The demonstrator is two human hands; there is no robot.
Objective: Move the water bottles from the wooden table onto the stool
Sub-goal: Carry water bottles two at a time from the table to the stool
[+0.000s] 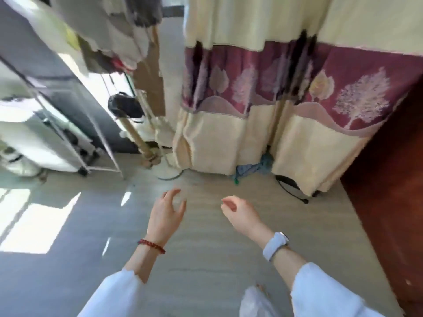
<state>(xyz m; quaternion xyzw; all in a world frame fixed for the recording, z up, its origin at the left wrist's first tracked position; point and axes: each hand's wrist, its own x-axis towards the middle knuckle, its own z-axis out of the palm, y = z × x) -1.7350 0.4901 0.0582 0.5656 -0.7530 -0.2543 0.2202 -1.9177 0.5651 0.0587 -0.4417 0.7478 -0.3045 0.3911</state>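
No bottles or stool are seen. Both hands, left hand and right hand, are loosely curled, nothing held. A full bottle would likely be heavy and slippery; the middle is best gripped.

Only task thing I can really make out is a dark reddish-brown wooden slab running down the right edge, probably the side of the counter. It's glossy and plain, stands upright from the floor, and its top is cut off by the frame. It sits right next to the cream and maroon curtain. There's a faint see-through smudge between the left hand's curled fingers, too blurry to call a bottle.
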